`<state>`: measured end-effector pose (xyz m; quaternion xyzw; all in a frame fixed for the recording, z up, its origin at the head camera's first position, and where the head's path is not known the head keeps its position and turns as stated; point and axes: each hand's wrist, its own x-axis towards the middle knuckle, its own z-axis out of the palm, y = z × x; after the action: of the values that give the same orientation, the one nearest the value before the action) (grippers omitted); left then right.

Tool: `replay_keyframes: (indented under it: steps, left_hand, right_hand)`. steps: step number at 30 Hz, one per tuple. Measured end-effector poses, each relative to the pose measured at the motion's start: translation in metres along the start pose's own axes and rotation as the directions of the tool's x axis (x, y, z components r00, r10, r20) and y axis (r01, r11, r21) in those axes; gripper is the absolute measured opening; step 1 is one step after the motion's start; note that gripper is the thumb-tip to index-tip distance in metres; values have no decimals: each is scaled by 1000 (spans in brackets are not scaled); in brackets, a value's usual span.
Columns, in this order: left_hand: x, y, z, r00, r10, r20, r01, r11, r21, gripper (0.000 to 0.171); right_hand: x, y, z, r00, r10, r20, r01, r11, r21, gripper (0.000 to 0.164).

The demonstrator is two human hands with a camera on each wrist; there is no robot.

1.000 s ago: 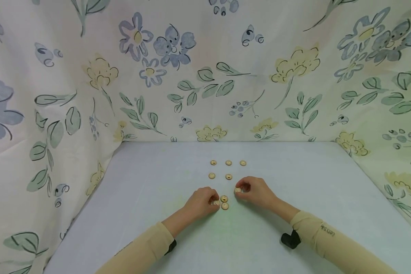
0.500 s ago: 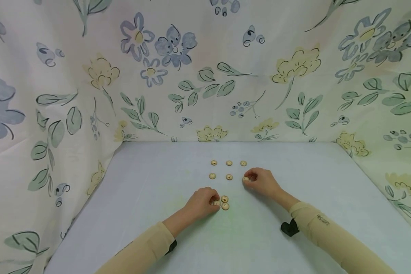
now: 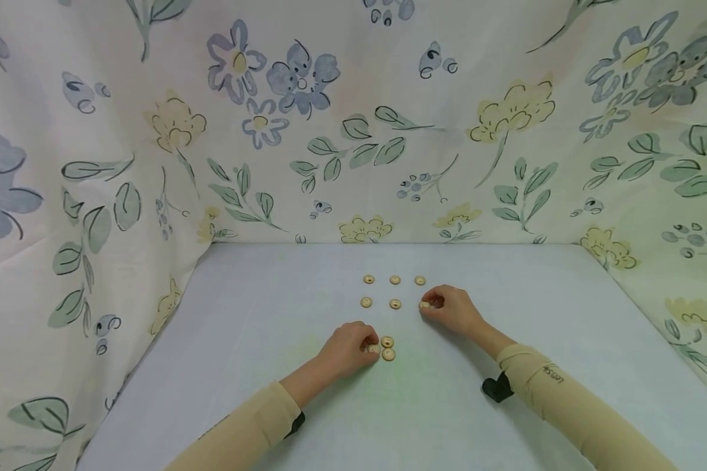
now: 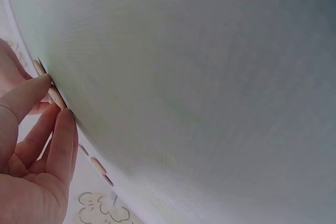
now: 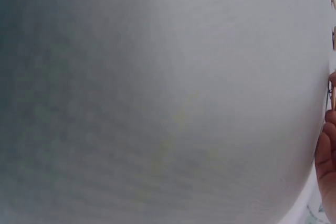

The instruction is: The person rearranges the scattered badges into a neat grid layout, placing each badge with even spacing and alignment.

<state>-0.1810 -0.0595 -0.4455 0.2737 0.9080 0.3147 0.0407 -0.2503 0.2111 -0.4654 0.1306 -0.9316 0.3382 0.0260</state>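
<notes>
Small round tan buttons lie on the pale table (image 3: 271,307). My left hand (image 3: 346,350) pinches a button (image 3: 374,349) between thumb and fingers, low over the table; the left wrist view shows this button (image 4: 56,98) edge-on at the fingertips. Just right of it, two more buttons sit close together, an upper button (image 3: 387,341) and a lower button (image 3: 389,354). Farther back on the right, my right hand (image 3: 452,309) pinches another button (image 3: 425,305), at the right end of the nearer back row. In the right wrist view that hand (image 5: 326,153) is largely cut off by the frame edge.
Three buttons form the farthest row, its middle button (image 3: 395,280) among them. In front lie a left button (image 3: 366,302) and a button (image 3: 395,304) beside my right hand. A flowered curtain (image 3: 330,176) hangs behind the table and along both sides.
My right hand has moved its button back and slightly right, to the end of the nearer back row, and has slowed there. My left hand holds its place.
</notes>
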Motion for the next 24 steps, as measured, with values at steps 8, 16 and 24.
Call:
replay_keyframes:
  steps: [8, 16, 24]
  left_hand:
    - [-1, 0, 0, 1000, 8, 1, -8, 1000, 5, 11]
    - [-1, 1, 0, 1000, -1, 0, 1, 1000, 14, 11]
    - [-1, 1, 0, 1000, -1, -3, 1, 1000, 14, 11]
  right_hand:
    - [0, 1, 0, 1000, -9, 0, 9, 1000, 2, 20]
    - [0, 2, 1, 1000, -10, -1, 10, 1000, 5, 20]
    - [0, 0, 1, 1000, 6, 2, -6, 1000, 7, 20]
